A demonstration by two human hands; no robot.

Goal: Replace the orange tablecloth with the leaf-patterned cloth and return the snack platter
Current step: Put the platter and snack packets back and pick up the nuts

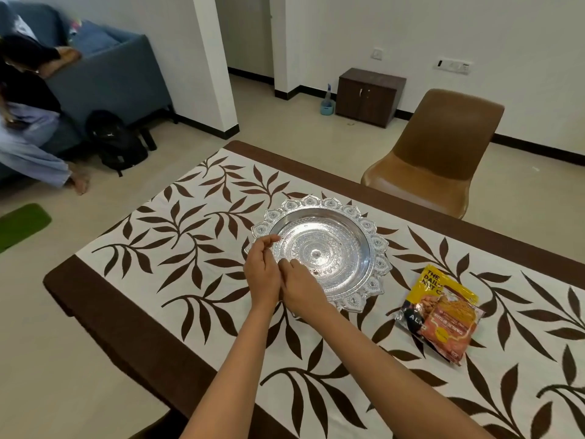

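Two bare hands meet at the near-left rim of an empty silver snack platter (319,251); the left hand (262,274) and right hand (302,288) touch each other, and whether either grip grasps the rim cannot be told. The platter rests on the leaf-patterned cloth (177,236) covering the bench, with two snack packets (440,315) lying just right of it

The cloth (177,236) is white with dark brown leaf sprays and a plain brown border. The platter (319,253) is silver, with ringed embossing and a petal-shaped rim. One packet (441,288) is yellow with black lettering; the packet on top (449,331) is orange-red. The chair (433,153) is tan brown, the sofa (107,74) grey-blue, the mat (22,224) green, the cabinet (368,96) dark brown.
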